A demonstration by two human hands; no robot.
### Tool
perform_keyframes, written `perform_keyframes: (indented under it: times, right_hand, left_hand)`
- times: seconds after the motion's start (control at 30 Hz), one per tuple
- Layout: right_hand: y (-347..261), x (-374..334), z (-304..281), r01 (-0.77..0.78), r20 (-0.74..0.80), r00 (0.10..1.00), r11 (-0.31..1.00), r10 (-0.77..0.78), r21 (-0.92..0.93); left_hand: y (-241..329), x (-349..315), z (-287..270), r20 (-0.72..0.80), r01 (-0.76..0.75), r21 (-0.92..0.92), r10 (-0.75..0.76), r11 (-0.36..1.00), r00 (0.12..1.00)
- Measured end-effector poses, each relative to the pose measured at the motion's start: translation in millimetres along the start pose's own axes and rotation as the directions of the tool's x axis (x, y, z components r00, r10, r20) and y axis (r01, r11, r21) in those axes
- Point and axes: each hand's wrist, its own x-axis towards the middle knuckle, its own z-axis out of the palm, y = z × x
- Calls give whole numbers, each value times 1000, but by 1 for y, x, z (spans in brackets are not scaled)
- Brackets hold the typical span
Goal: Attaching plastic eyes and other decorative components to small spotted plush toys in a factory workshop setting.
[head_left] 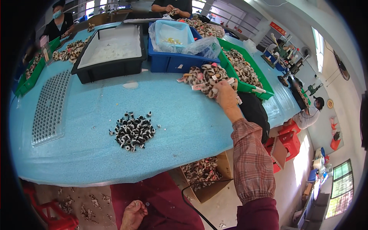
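Note:
My right hand (227, 96) reaches out to a small heap of leopard-spotted plush pieces (207, 76) with pink parts and small tags. Its fingers are closed on one piece at the near side of the heap; the fingertips are partly hidden. My left hand (134, 214) rests over my lap with its fingers curled; what they hold, if anything, does not show. Beside those fingers a tiny clear disc (148, 204) lies on the dark red cloth. A pile of black-and-white plastic toy eyes (133, 131) sits on the blue table (184, 130).
Behind the table's middle stand a black tub (111, 71) and a blue crate (168, 63). A green crate (268, 90) of plush is at right, a clear studded sheet (50, 111) at left. Below the edge sits a cardboard box (220, 176). Other people work farther off.

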Motion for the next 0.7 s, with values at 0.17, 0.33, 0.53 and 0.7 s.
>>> perform_keyframes:
  times: [0.17,0.33,0.53,0.7]
  right_hand:
    - [9,11,-53,-46,-223,949,801,221,597]
    - [-45,-20,-101,-212,53,925,394,376,894]
    - [-138,-113,-105,-355,368,914,-104,169,929]
    - [-204,-190,-106,-524,553,833,-358,-26,773]
  left_hand:
    - [1,-1,1,14,-15,1,15,1000,1000]
    - [8,-6,33,30,-82,158,78,984,996]
    - [36,-13,101,372,-386,380,243,840,896]
    - [40,-6,133,405,-369,236,254,899,878]
